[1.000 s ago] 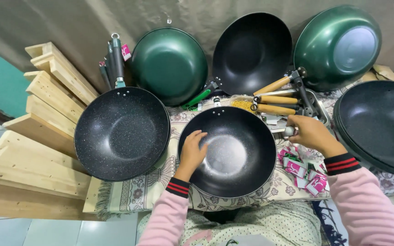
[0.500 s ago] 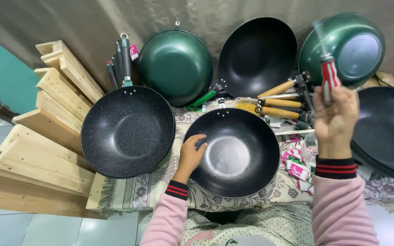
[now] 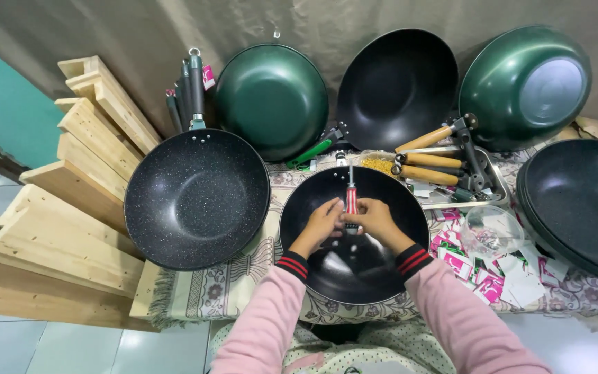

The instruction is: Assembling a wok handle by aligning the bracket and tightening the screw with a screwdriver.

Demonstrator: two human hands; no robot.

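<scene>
Both hands met over one smooth black metal wok (image 3: 354,266) at the tabletop's (image 3: 243,287) near edge. The right hand (image 3: 376,220) had its grip clamped on one red-and-white-handled screwdriver (image 3: 351,198), upright inside the wok; the left hand (image 3: 323,221) pinched beside it. Five more woks surrounded that wok: two green, three black.

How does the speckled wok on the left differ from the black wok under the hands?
The speckled wok has a white-flecked matte inside; the black wok is plain and glossy. The speckled wok sits tilted against wooden planks, untouched; the black wok lies before the person, with the left hand and right hand holding a red-handled screwdriver over it. Both are round and dark.
</scene>
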